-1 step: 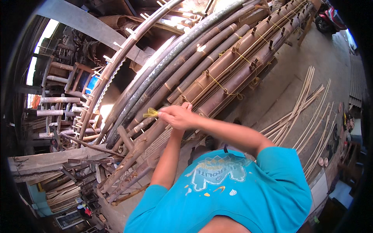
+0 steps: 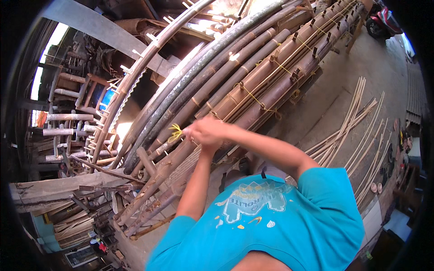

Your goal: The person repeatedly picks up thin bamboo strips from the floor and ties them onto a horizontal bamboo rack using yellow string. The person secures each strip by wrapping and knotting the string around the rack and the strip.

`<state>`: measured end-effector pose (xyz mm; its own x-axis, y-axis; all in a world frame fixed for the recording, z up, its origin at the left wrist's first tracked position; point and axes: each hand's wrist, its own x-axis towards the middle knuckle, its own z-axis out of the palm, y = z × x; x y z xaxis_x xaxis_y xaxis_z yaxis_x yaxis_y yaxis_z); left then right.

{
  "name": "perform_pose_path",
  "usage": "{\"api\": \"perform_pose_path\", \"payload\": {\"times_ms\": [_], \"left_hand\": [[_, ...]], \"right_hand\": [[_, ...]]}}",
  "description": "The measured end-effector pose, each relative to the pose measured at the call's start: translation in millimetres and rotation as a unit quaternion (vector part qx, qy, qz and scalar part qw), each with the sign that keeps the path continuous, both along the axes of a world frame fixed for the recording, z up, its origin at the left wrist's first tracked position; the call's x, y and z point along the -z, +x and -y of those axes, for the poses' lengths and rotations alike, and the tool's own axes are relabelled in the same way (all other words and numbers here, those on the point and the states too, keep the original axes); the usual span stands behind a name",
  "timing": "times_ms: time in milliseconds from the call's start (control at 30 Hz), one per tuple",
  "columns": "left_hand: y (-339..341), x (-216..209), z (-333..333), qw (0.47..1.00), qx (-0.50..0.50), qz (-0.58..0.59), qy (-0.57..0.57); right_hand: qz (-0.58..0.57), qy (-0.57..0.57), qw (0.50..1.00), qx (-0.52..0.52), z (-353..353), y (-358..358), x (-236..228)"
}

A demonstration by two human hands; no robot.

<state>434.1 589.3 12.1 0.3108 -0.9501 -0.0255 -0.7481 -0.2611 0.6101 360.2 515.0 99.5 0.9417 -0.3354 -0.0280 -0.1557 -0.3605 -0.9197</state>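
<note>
My hands are together at mid-view, above the bamboo frame, and blurred by motion. My right hand lies over the left with its fingers closed; a looped tuft of yellow twine sticks out past its fingertips. Beneath it is my left hand, its fingers mostly hidden, so I cannot tell what they grip. Under and beyond the hands runs a long frame of split bamboo, with dark upright pegs along it. More yellow twine is tied across its poles.
Thick bamboo poles lie alongside on the left. A curved pole with short pegs stands beyond them. Thin bamboo strips lie on the floor at right. A wooden beam is at lower left, and a motorbike stands at far right.
My hands have shifted slightly and are now blurred. The twine tuft has turned and spread into separate loops, where before it was a flatter bunch.
</note>
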Motion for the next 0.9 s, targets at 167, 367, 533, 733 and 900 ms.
{"api": "perform_pose_path", "payload": {"times_ms": [167, 367, 533, 733, 900], "left_hand": [[1, 0, 19, 0.998, -0.036, -0.025, 0.033], [11, 7, 12, 0.995, -0.046, -0.078, 0.036], [23, -37, 67, 0.961, -0.014, -0.253, -0.115], [82, 33, 115, 0.984, -0.128, 0.099, -0.078], [97, -6, 77, 0.997, -0.054, 0.004, -0.059]], "right_hand": [[0.053, 0.148, 0.983, 0.099, 75, -1, 51], [-0.016, -0.123, 0.990, -0.060, -18, -122, 69], [0.064, -0.089, 0.993, 0.046, -51, -108, 110], [-0.118, -0.285, 0.949, -0.062, -69, -101, 97], [-0.028, -0.017, 0.999, -0.018, -112, -69, 73]]}}
